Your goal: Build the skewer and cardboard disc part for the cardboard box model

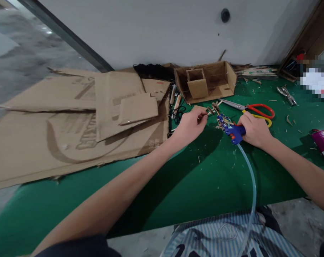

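My right hand is wrapped round the grip of a blue hot glue gun. A long translucent glue stick curves from the gun's rear down towards my lap. Bits of debris cling about the gun's front end, which points up and left. My left hand pinches a small piece of cardboard between thumb and fingers, left of the nozzle. Small cardboard strips lie or are held between my hands; which of these I cannot tell. Scissors with red and yellow handles lie just beyond my right hand.
A cardboard tray with a small square box inside stands against the white wall. Flat cardboard sheets cover the table's left. Metal pliers and a purple device are at right. Scraps litter the green table.
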`<state>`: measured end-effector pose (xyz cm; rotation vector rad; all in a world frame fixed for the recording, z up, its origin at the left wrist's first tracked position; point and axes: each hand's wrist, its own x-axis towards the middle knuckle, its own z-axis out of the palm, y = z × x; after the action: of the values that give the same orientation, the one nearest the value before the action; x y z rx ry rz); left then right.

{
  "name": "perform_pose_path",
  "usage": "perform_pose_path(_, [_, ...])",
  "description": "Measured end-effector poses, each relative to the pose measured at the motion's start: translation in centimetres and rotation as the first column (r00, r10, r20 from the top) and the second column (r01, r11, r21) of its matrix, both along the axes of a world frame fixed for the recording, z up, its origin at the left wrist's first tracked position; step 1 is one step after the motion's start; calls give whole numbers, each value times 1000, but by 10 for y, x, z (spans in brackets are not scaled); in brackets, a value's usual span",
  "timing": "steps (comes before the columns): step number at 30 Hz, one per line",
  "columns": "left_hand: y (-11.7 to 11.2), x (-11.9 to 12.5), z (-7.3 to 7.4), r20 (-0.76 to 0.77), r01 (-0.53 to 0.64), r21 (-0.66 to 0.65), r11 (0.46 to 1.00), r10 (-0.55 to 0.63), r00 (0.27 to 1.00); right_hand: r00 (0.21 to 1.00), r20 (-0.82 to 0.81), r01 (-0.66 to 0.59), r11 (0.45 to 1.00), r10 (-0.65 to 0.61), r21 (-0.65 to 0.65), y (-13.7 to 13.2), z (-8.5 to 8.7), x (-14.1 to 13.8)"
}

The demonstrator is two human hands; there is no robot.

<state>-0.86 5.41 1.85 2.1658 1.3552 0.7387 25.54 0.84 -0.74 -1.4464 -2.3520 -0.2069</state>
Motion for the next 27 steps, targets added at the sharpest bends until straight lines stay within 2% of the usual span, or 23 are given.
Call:
perform_pose_path(15, [1, -2, 2, -55, -11, 6, 1000, 11, 998, 1000, 16, 10, 999, -9, -46, -1, 3, -1])
perform_pose_path(27, [0, 0, 3, -32, -11, -22, 1000, 10, 999, 999, 26, 19, 1000, -19, -20, -1, 2, -2])
